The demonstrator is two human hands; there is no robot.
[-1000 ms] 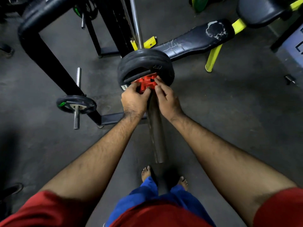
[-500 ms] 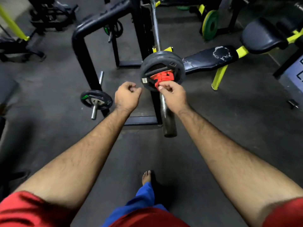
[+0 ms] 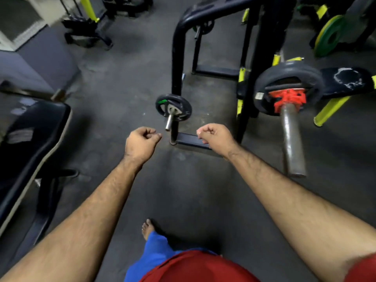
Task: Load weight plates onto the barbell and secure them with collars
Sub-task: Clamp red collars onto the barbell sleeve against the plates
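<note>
A black weight plate (image 3: 289, 74) sits on the barbell sleeve (image 3: 293, 139) at the right. A red collar (image 3: 290, 99) is clamped on the sleeve against the plate. My left hand (image 3: 140, 143) and my right hand (image 3: 215, 137) hang in mid-air to the left of the bar. Both have curled fingers and hold nothing. Neither hand touches the bar, the collar or the plate.
A small black plate (image 3: 174, 106) rests on a storage peg of the black rack (image 3: 179, 58). A dark bench pad (image 3: 30, 139) stands at the left and a torn black bench (image 3: 345, 80) at the right. A yellow-green plate (image 3: 329, 35) leans at the far right.
Both hands have come off the red collar and pulled back to the left. The view has turned left, so the loaded bar end now lies at the right.
</note>
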